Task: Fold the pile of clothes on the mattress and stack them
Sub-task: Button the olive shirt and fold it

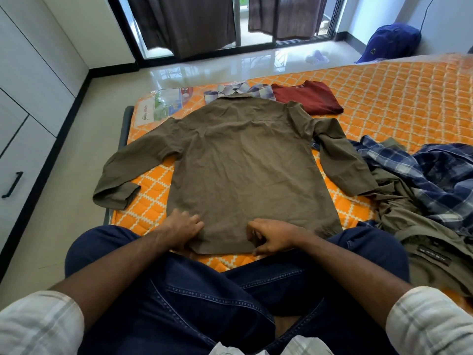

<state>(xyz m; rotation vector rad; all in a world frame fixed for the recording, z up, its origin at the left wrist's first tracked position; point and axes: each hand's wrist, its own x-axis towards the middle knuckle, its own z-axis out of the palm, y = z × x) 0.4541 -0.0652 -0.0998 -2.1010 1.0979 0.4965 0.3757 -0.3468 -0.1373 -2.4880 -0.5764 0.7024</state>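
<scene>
Here the olive shirt (pixel 245 162) lies spread back-up on the orange mattress (pixel 384 98); the left hand (pixel 183 230) rests flat on its hem, the right hand (pixel 272 235) pinches the hem's edge.

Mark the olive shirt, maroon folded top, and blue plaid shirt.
olive shirt (pixel 245 160), head view, middle of back panel
maroon folded top (pixel 311 98), head view, centre of top face
blue plaid shirt (pixel 419 172), head view, crumpled middle
</scene>
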